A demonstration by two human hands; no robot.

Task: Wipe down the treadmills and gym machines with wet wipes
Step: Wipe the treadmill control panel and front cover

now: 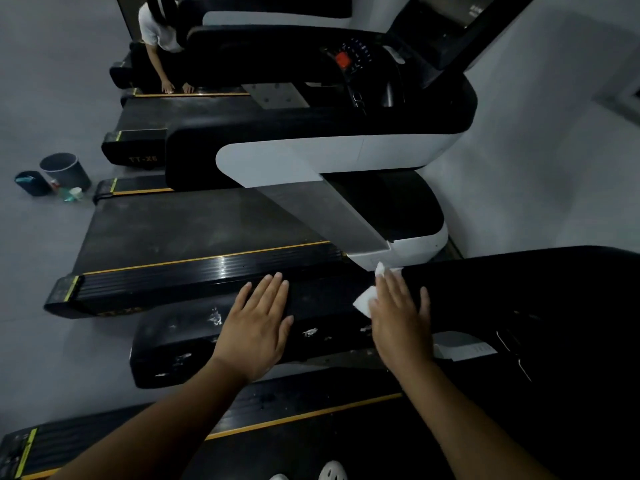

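At the bottom edge are the toes of white shoes (332,474), standing beside the nearest treadmill's deck (311,410), which has a yellow line along its side rail. The rail-end labels at lower left are too small to read.

Just beyond runs that machine's black handrail (180,341), marked with white scuffs. The left hand (256,327) lies flat on top of it, palm down, fingers straight and slightly spread, holding nothing. The right hand (398,317) is also flat with its fingers extended, and it presses a white wet wipe (365,301) against the handrail further along. The wipe shows beside the thumb edge and again past the fingertips. Both forearms reach up from the lower edge, the right crossing the rail at a steeper angle.

Next comes a second treadmill (194,230) with a dusty grey belt, a yellow-lined side rail and a white-and-black handrail. On the rear end cap of the third treadmill (143,159) faint gold lettering reads "TT-X6".

On the floor to the left stand a grey bucket (65,169), a dark container (33,183) and a small bottle (71,195), close together.

Farther off, a red button (343,59) sits on a console, and another person (159,29) in a white top bends with both hands on a treadmill rail.
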